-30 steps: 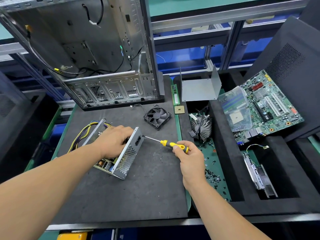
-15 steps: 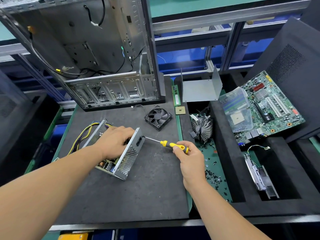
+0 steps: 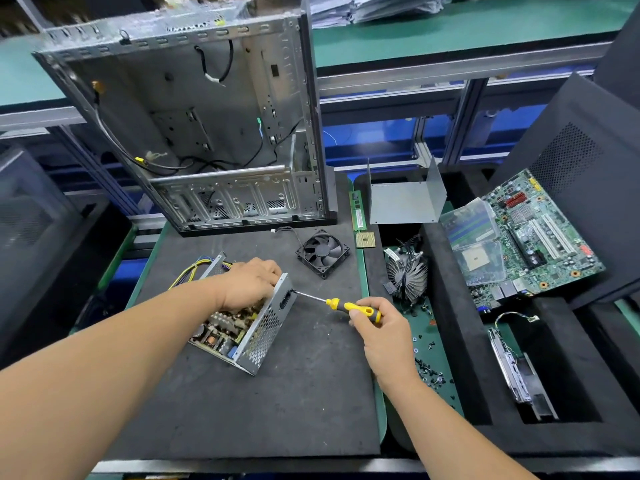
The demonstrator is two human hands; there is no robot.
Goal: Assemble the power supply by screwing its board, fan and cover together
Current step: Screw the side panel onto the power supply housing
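The open power supply case (image 3: 266, 327), a perforated metal box with its board (image 3: 221, 330) showing inside, lies on the dark foam mat (image 3: 277, 403). My left hand (image 3: 249, 282) grips the case's top edge over the board. My right hand (image 3: 377, 327) holds a yellow and black screwdriver (image 3: 349, 306); its tip meets the case's right end panel near the upper corner. A black fan (image 3: 322, 252) lies loose on the mat behind the case. The bent metal cover (image 3: 405, 199) stands at the back, right of the mat.
A large open computer chassis (image 3: 207, 133) stands behind the mat. Right of the mat, foam compartments hold a heatsink cooler (image 3: 407, 275), loose screws (image 3: 429, 368), a motherboard (image 3: 540, 244), a CPU chip (image 3: 365, 240), a RAM stick (image 3: 357, 209) and a drive bracket (image 3: 519, 375).
Both hands, the case and the screwdriver keep nearly the same positions. The view has tilted up a little and shows more of the chassis top.
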